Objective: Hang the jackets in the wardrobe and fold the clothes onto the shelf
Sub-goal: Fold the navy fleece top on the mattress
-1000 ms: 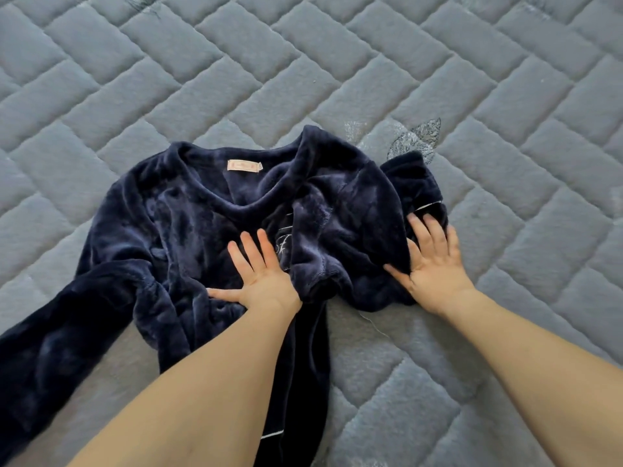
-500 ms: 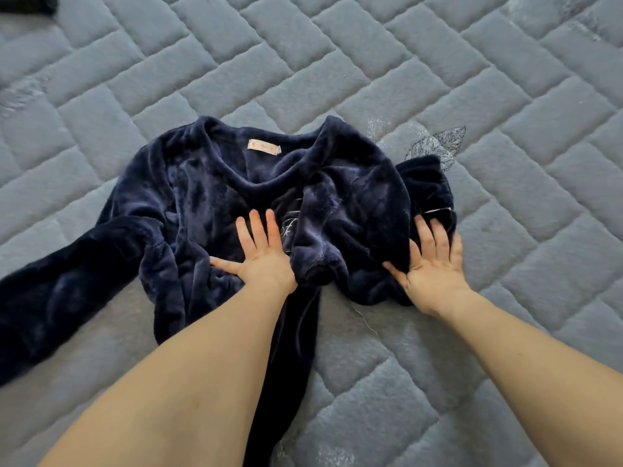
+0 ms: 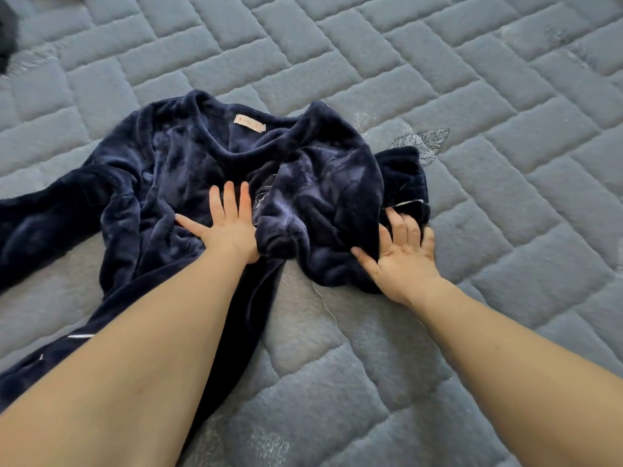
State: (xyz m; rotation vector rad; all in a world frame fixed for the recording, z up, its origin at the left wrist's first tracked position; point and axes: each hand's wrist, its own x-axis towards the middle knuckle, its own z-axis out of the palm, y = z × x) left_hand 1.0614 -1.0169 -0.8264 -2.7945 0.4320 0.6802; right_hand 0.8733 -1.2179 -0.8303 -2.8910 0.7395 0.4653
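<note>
Right hand [image 3: 403,251] turned palm-up — under the top [image 3: 188,170].

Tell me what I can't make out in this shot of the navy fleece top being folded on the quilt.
Head view only:
- Neck label: its print is too small to read.
- Navy fleece top: the left forearm covers its lower part; its sleeve is cut off by the left edge.
- Dark thing: cut off at the top-left corner, unidentifiable.
- Right hand: fingertips blurred against the fabric.

One navy fleece top [image 3: 188,170] with one neck label [image 3: 249,123], two hands: left hand [image 3: 227,224], right hand [image 3: 403,252], one quilted mat [image 3: 472,96], one leaf motif [image 3: 421,143].
</note>
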